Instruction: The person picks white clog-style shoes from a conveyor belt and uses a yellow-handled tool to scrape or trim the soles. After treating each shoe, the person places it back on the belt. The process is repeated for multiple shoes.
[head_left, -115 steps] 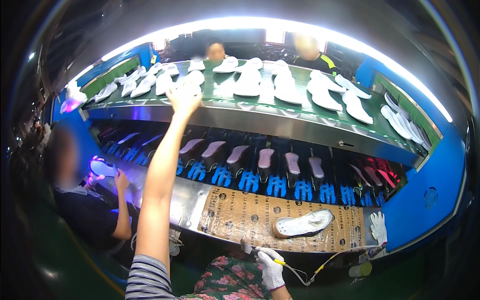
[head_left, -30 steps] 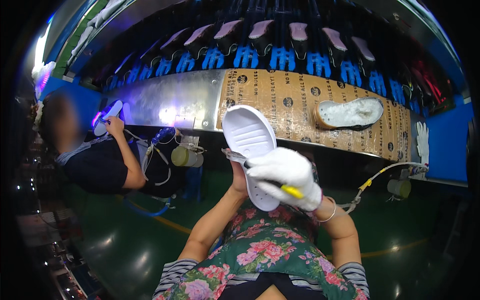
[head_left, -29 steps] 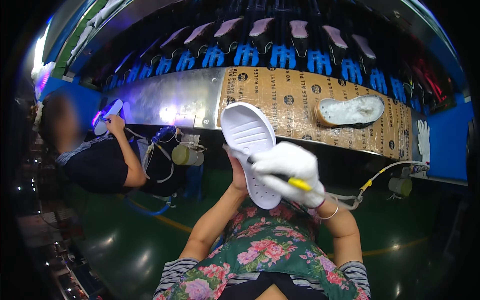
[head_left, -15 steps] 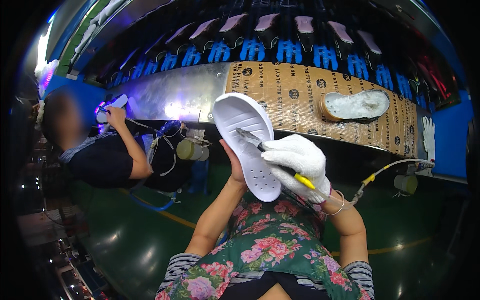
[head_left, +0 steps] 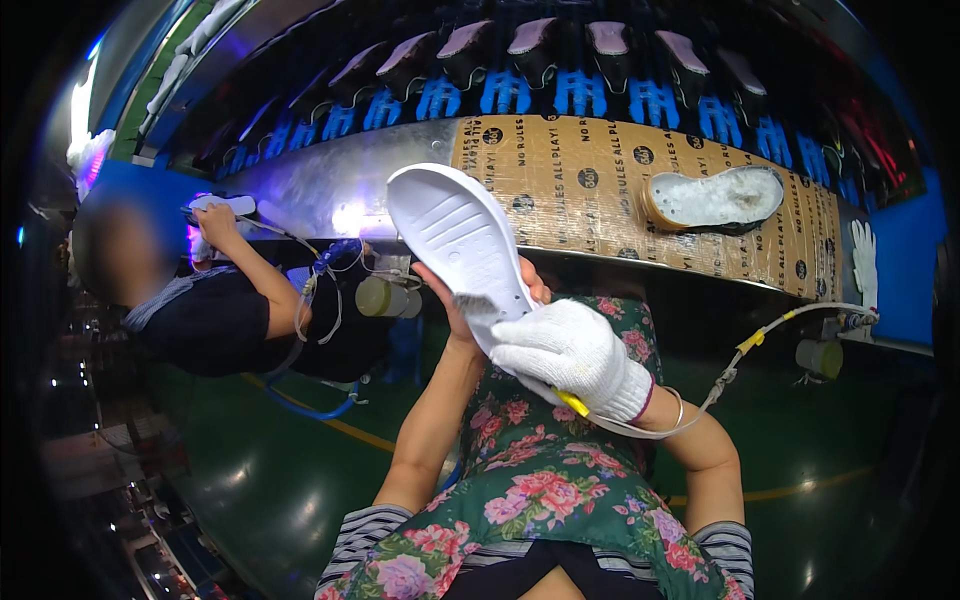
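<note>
Left hand (head_left: 459, 316) clasps a white sole (head_left: 458, 225) between thumb and fingers; gloved right hand (head_left: 572, 355) pinches a brush (head_left: 474, 302)
The brush is at mid-sole: brushing looks under way, though what is covered or left cannot be told; the sole is held up near the tabletop (head_left: 345, 175), where another sole (head_left: 720, 195) lies on cardboard (head_left: 570, 215)

From my head, the wide fisheye looks steeply down, close above my gloved right hand (head_left: 572, 355); my floral apron (head_left: 555, 500) fills six o'clock, the workbench (head_left: 315, 182) curves across twelve.
</note>
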Demonstrator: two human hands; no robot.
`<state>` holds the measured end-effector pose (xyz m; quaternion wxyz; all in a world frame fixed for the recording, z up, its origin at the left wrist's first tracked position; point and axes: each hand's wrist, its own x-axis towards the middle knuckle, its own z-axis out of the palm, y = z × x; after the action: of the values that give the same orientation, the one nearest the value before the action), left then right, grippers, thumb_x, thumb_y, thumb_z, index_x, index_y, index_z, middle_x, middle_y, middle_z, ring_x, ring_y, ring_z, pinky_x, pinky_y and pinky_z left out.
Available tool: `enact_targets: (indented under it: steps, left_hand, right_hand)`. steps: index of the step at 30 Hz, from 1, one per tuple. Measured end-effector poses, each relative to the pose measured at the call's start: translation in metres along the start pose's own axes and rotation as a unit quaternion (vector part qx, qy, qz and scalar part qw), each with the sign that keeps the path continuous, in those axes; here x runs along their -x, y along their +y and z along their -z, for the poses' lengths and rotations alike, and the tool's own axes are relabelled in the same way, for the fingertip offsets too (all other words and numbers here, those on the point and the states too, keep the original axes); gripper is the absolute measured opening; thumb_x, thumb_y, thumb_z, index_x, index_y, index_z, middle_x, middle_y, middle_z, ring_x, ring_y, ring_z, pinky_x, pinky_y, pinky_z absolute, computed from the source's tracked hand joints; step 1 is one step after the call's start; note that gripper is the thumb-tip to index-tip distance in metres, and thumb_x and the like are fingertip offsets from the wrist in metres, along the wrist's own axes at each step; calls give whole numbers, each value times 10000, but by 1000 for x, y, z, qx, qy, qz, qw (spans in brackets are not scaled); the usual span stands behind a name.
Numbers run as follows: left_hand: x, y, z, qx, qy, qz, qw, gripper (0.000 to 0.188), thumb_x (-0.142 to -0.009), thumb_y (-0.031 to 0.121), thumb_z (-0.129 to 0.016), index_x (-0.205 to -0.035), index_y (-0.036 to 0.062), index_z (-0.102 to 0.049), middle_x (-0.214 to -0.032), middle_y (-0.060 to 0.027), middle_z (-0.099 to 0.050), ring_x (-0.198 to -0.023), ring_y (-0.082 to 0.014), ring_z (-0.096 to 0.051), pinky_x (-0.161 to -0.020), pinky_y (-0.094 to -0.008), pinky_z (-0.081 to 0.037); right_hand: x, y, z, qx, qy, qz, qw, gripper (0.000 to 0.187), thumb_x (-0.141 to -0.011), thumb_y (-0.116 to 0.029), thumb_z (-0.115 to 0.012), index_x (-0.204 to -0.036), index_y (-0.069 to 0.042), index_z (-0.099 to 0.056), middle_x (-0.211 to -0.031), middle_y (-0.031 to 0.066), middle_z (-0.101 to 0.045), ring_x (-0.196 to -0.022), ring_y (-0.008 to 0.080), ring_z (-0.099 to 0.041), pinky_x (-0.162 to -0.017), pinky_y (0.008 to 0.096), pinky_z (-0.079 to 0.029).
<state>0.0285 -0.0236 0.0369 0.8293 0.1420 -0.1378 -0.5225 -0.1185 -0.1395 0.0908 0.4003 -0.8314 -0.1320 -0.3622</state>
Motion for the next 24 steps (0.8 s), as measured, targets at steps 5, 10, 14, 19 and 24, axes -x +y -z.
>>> enact_targets:
  steps: [5,10,14,19,24]
  left_hand:
    - [1,4,6,37,5,-24,999,1285,-676,1117,-301,-1339,51,-575,-1040,-187,-667,-903,-330,-637,-837,-494,-528]
    - [-6,11,19,15,-16,-63,998,1221,-708,1085,-391,-1521,179,-482,-1038,-150,-596,-889,-285,-570,-835,-475,-484]
    - [-2,17,20,22,-1,-71,997,1258,-648,1110,-380,-1447,147,-515,-995,-145,-614,-873,-285,-591,-840,-473,-491]
    - [-10,34,23,-17,-24,-37,999,1268,-627,1124,-360,-1445,171,-537,-971,-140,-621,-851,-284,-614,-813,-453,-495]
    - [-14,46,26,-80,-77,29,993,1270,-657,1084,-466,-1514,148,-493,-990,-176,-634,-858,-329,-646,-817,-491,-508]
  right_hand:
    - [-4,6,7,-83,19,-42,995,368,-714,-19,-875,-1065,-95,-795,-1140,121,-798,-945,299,-768,-801,400,-593]
    - [0,-6,-5,-52,-19,6,998,376,-710,-66,-865,-1078,-113,-805,-1115,93,-794,-925,285,-764,-786,406,-591]
    - [-4,2,7,-141,-8,-23,990,335,-751,-36,-870,-1074,-93,-800,-1125,109,-794,-920,283,-766,-807,401,-592]
    - [6,-6,-9,-68,-34,-11,997,349,-770,-6,-851,-1099,-110,-799,-1052,103,-799,-846,296,-759,-764,394,-600]
    - [-3,-6,3,-206,-27,-77,975,278,-771,-34,-874,-1030,-113,-815,-1058,99,-808,-905,286,-772,-783,396,-592]
